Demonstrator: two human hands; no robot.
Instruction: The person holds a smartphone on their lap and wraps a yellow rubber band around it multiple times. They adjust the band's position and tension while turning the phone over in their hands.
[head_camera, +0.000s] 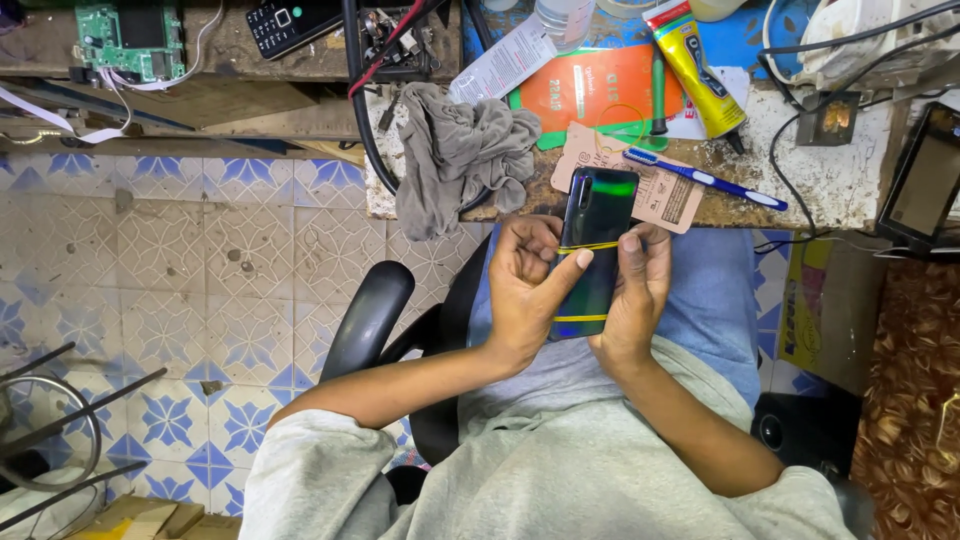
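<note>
- Head view: dark glossy smartphone (594, 250) held over the lap, back side up, top end reaching to the worktop (830, 185) edge.
- Two yellow rubber bands across it: upper band (590, 246) near the middle, lower band (580, 319) near the bottom end.
- Left hand (525, 290) cups the phone's left edge, grip closed round it; thumb (572, 268) lies across the back, tip on the upper band.
- Right hand (638, 290) grip closed on the right edge, fingertips (631, 243) on the same band.
- Handling, as a judgement: light, stiff slab; shiny back looks slippery and probably glass or thin plastic, so fragile to a drop or twist.
- Best held by the long side edges, palms under, as now; avoid pressing hard mid-panel.
- Bands are stretchy, could snap or roll off the smooth surface.
- On the worktop just behind the phone: crumpled grey cloth (462, 152), tan card (655, 190), blue toothbrush (705, 180) lying on the card.
- Further back: yellow glue tube (697, 65), orange and green packet (590, 90).
- Upper left: green circuit board (128, 42), black keypad phone (285, 22).
- Right edge: dark tablet-like screen (925, 180), tilted.
- Below: black chair arm (368, 315), patterned tile floor (180, 260).
</note>
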